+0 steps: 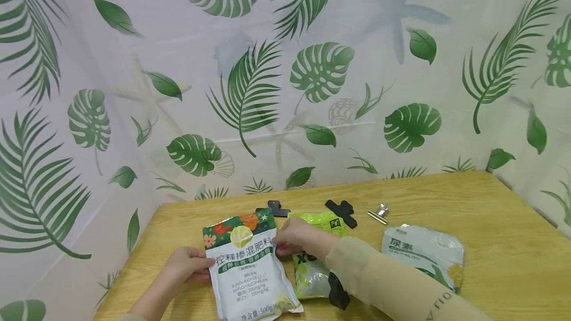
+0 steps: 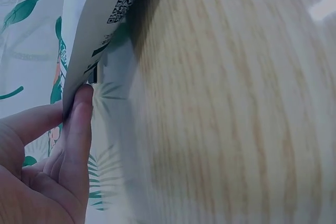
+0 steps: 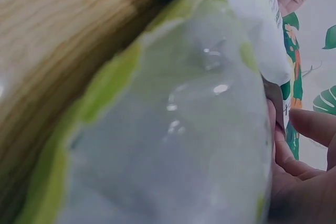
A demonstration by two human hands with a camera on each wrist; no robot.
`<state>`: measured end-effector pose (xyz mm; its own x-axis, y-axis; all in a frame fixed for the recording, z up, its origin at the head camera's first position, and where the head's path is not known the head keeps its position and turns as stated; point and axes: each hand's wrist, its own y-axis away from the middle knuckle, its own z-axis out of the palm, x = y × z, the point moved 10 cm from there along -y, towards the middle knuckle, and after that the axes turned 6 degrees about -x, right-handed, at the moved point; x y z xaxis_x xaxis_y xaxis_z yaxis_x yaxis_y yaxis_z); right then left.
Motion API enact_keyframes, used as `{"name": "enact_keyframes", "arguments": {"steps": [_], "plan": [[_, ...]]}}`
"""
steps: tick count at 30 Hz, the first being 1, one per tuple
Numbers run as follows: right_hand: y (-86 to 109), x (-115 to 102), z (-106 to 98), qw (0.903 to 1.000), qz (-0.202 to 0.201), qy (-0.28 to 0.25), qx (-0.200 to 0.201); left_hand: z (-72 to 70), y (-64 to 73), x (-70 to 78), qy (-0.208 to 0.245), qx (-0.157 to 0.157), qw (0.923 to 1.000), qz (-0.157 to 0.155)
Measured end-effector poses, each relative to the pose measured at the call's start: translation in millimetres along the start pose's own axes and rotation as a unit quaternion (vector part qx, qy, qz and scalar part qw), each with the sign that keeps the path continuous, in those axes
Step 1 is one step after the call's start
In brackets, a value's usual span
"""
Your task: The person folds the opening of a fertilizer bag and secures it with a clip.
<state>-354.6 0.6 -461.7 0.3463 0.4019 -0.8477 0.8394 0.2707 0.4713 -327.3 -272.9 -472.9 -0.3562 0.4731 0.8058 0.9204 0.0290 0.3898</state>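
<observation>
A white fertilizer bag (image 1: 250,276) with a dark green flowered top band is held tilted up over the table. My left hand (image 1: 185,266) pinches its left edge between thumb and fingers, as the left wrist view shows with the bag's printed back (image 2: 100,19). On the opposite edge, my right hand (image 1: 303,237) grips the bag with the thumb in front and fingers behind. Beneath my right wrist lies a yellow-green and clear bag (image 1: 312,279), partly covered by that hand; it fills much of the right wrist view (image 3: 173,108).
Black clips lie behind the bags (image 1: 277,209) and by the yellow-green bag's top (image 1: 342,212); another black clip (image 1: 338,291) sits under the right forearm. A silver clip (image 1: 379,213) and a white urea bag (image 1: 421,256) are to the right. Leaf-printed cloth (image 1: 276,113) surrounds the table.
</observation>
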Motion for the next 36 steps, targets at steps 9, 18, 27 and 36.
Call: {"name": "enact_keyframes", "arguments": {"steps": [9,18,27,36], "plan": [[-2.5,2,-2,0.9999,-0.007,-0.010,0.011,-3.1,0.4,5.0,0.008,-0.002,0.9999,0.013],[0.3,-2,-6,0.9996,-0.028,0.000,0.010,-6.7,2.4,10.9,0.008,0.002,0.9999,0.014],[6.4,-13,-8,0.9988,-0.049,0.004,0.004,-12.2,7.7,16.4,0.019,0.009,0.9995,0.025],[7.1,-18,-16,0.9977,-0.067,0.010,0.008,-14.4,6.9,30.3,0.013,-0.001,0.9986,0.051]]}}
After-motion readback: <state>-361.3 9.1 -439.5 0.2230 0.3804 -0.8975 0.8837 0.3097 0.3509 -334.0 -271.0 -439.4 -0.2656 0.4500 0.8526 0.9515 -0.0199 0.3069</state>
